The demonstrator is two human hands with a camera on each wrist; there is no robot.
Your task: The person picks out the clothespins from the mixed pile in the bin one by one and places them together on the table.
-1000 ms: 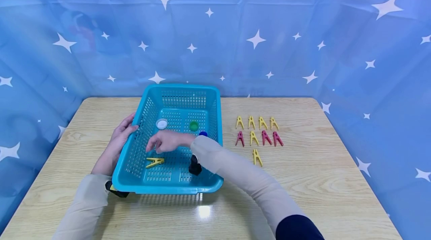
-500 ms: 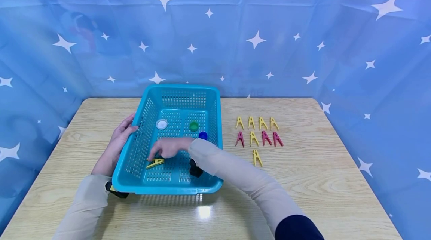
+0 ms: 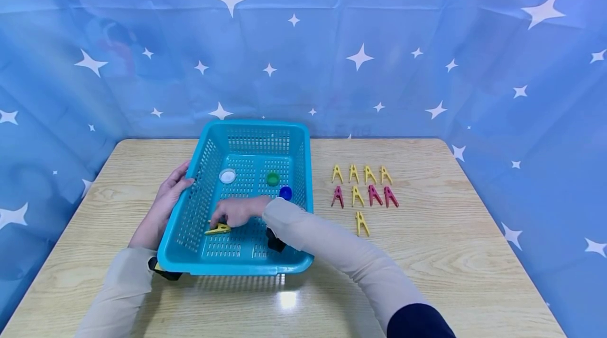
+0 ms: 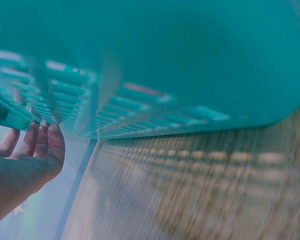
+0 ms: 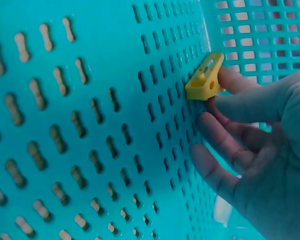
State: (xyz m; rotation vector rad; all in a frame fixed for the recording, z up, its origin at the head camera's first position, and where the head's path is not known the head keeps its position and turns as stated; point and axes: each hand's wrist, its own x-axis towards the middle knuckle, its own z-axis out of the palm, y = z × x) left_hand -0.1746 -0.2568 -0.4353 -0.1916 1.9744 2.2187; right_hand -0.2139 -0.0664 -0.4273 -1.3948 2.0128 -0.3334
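Note:
In the head view a blue plastic basket [image 3: 258, 269] stands on the left part of the table. My left hand [image 3: 168, 193] holds its left side at the rim; in the left wrist view the fingertips [image 4: 54, 131] bear on the slotted wall. Inside the basket, my right hand [image 3: 234, 211] pinches a yellow clothespin [image 3: 218, 229] low over the basket floor. The right wrist view has thumb and forefinger at the clothespin [image 5: 205, 82], whose far part is hidden. Also in the basket lie a white cap [image 3: 227, 176], a green cap [image 3: 272, 178] and a blue cap [image 3: 285, 192].
Right of the basket, yellow clothespins [image 3: 368, 174] and red clothespins [image 3: 375, 195] lie in rows on the wooden table [image 3: 455, 254]. A blue star-printed curtain [image 3: 303, 53] hangs behind the table. The right forearm [image 3: 327, 238] crosses over the basket's right rim.
My right hand has lowered toward the near left of the basket and taken the yellow clothespin between thumb and forefinger. The left hand stays on the basket.

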